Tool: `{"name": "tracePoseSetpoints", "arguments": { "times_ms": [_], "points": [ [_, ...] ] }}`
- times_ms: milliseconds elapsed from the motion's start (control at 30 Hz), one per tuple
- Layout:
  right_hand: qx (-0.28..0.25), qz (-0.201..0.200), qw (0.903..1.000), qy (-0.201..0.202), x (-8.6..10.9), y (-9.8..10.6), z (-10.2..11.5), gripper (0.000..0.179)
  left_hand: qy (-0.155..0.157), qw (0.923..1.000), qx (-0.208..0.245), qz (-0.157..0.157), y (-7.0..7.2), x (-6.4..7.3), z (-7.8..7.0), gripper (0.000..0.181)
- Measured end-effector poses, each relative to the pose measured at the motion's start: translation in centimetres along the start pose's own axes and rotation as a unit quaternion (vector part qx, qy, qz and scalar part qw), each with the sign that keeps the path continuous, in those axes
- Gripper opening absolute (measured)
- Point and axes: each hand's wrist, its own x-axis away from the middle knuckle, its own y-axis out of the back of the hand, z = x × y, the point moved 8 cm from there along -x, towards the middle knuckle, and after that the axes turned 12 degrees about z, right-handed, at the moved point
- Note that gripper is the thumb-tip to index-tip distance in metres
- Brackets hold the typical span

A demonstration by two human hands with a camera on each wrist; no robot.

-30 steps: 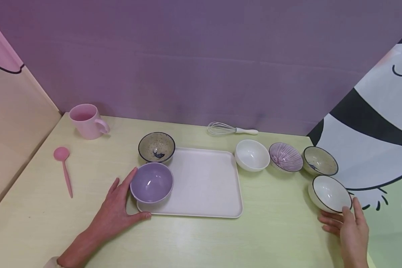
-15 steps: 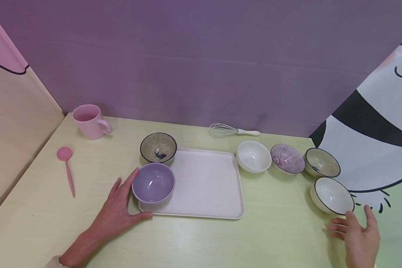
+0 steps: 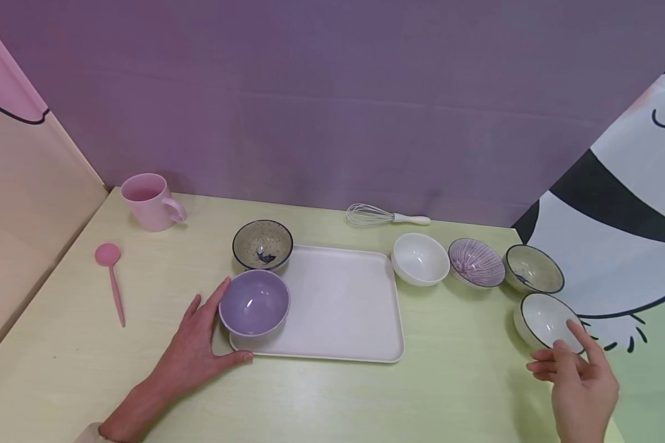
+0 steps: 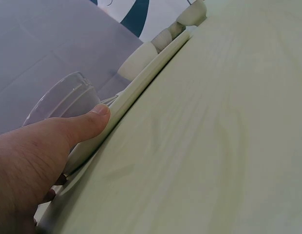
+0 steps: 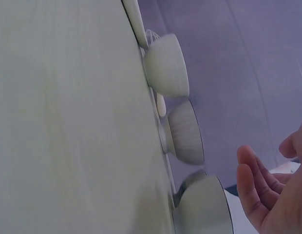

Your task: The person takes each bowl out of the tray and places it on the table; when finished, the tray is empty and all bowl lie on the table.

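My left hand (image 3: pixel 191 347) is spread round the near left side of a plain purple bowl (image 3: pixel 253 303), index finger at its rim. Its thumb lies straight along the front edge of a white rectangular tray (image 3: pixel 343 307); the purple bowl sits over the tray's left end. In the left wrist view the other fingers are mostly hidden behind the palm. My right hand (image 3: pixel 584 381), fingers loosely bent and holding nothing, hovers by the near right rim of a white bowl with a dark rim (image 3: pixel 543 320). The right wrist view has a gap between these fingers (image 5: pixel 246 178) and that bowl.
A speckled bowl (image 3: pixel 262 243) stands behind the purple one. Along the right are a white bowl (image 3: pixel 419 258), a purple-striped bowl (image 3: pixel 476 263) and another speckled bowl (image 3: pixel 534 269). A whisk (image 3: pixel 388 216) lies at the back; a pink mug (image 3: pixel 152 203) and pink spoon (image 3: pixel 111 280) are left.
My right hand has come off the dark-rimmed white bowl, drawn back to the right, then moved up and left, overlapping its rim again. My left hand keeps its place beside the purple bowl.
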Motion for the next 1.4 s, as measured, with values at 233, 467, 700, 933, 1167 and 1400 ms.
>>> {"name": "tracePoseSetpoints", "arguments": {
  "times_ms": [233,467,700,933,1167,1400],
  "points": [
    [0.031,0.04,0.9966,0.065,0.6,-2.6,1.0,0.043,-0.003,1.0,-0.001,-0.001,0.0,0.0,0.0,0.139],
    [0.065,0.074,0.9918,0.082,1.1,-4.8,1.7,0.043,-0.002,1.0,-0.002,-0.001,0.0,0.0,-0.1,0.139],
    [0.078,0.121,0.9825,0.119,1.8,-7.6,2.7,0.043,0.0,1.0,-0.001,0.0,0.0,0.0,-0.1,0.139],
    [0.055,0.166,0.9707,0.164,3.0,-10.5,3.7,0.041,-0.002,1.0,-0.004,-0.004,0.0,0.1,0.0,0.139],
    [0.097,0.198,0.9572,0.187,3.8,-13.0,4.3,0.04,-0.006,1.0,-0.004,-0.007,0.0,0.0,0.0,0.139],
    [0.108,0.222,0.9519,0.182,4.6,-15.0,4.4,0.037,-0.001,1.0,-0.006,-0.004,0.0,-0.1,-0.1,0.138]
  ]
}}
